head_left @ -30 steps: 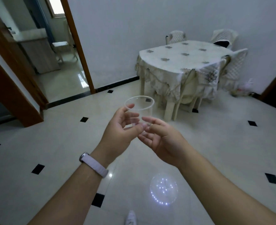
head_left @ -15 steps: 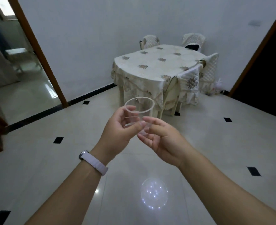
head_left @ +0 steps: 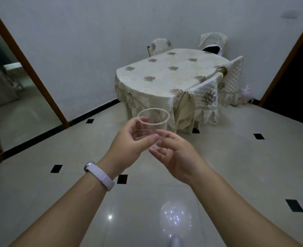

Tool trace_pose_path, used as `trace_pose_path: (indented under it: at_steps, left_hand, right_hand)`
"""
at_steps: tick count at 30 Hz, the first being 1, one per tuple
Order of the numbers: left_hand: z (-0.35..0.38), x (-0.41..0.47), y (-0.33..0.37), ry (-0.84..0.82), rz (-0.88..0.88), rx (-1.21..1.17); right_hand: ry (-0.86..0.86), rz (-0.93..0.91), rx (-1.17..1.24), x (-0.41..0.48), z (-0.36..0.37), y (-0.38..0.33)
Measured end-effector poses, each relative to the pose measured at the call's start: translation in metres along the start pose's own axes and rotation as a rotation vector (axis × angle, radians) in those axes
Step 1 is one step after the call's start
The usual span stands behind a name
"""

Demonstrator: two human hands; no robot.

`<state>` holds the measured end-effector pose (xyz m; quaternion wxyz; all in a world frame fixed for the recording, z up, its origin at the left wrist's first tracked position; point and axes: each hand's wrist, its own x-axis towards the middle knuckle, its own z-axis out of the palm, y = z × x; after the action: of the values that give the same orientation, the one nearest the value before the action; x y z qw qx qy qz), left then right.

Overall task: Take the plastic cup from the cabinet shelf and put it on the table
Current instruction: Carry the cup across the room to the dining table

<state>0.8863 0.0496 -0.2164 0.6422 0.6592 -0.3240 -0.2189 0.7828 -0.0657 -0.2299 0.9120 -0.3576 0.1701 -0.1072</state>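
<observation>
A clear plastic cup (head_left: 153, 123) is held upright in front of me, at chest height above the tiled floor. My left hand (head_left: 129, 145), with a white band on its wrist, grips the cup's side with thumb and fingers. My right hand (head_left: 175, 155) cradles the cup's base from below and from the right. The table (head_left: 166, 75), oval and covered with a cream floral cloth, stands ahead against the back wall, well beyond the cup.
Covered chairs (head_left: 206, 97) surround the table, one at its near right corner. A wooden door frame (head_left: 27, 63) opens to another room on the left; a dark doorway (head_left: 293, 77) is on the right. Glossy floor tiles (head_left: 236, 157) lie between me and the table.
The view has swung left to right and moved forward, so the table now sits more central and nearer. Both hands have kept their hold on the cup.
</observation>
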Motion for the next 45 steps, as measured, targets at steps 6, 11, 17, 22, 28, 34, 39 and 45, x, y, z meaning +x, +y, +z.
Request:
trace_pose_path:
  at_steps: [6,11,17,22,28,34,39,45]
  left_hand:
    - [0.040,0.077,0.011,-0.003,0.049,0.031]
    - [0.045,0.131,0.005,0.016,0.064,0.032]
    - [0.037,0.194,-0.019,-0.006,0.042,0.037]
    - [0.012,0.256,-0.048,-0.032,0.005,-0.040]
    - [-0.033,0.346,-0.081,-0.052,-0.011,-0.106]
    - [-0.081,0.429,-0.091,-0.106,-0.022,-0.147]
    - [-0.098,0.478,-0.098,-0.121,-0.033,-0.151]
    - [-0.108,0.531,-0.119,-0.153,-0.058,-0.121]
  right_hand:
    - [-0.044,-0.043,-0.020,0.046,-0.032,-0.070]
    - [-0.020,-0.063,-0.007,0.086,-0.046,-0.103]
    - [0.044,-0.057,-0.018,0.148,-0.057,-0.119]
    - [0.078,-0.043,-0.018,0.216,-0.057,-0.121]
    - [0.152,-0.053,-0.052,0.314,-0.043,-0.128]
    - [0.185,-0.085,-0.098,0.398,-0.016,-0.142]
    - [0.230,-0.081,-0.104,0.446,-0.008,-0.152]
    - [0.272,-0.079,-0.157,0.497,-0.015,-0.166]
